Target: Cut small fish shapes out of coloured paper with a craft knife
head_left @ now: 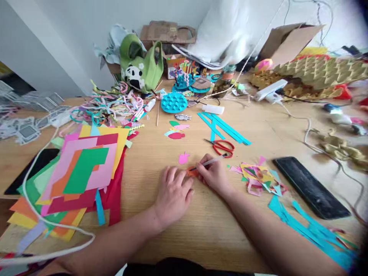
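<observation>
A pen with a clear barrel is gripped in my right hand, its tip down at a small orange paper piece. My left hand lies flat on the table beside that piece, fingers stretched out and fingertips near its left edge. Just beyond my hands is a pink paper cutout. Red-handled scissors rest past the pen's top end. Farther off lie several fish-shaped paper cutouts, among them a dark pink one.
Stacked coloured paper covers the left side. Paper scraps, a black tray-like object and blue strips lie right. Blue strips are also ahead. A green panda bag stands at the back; a white cord crosses the left.
</observation>
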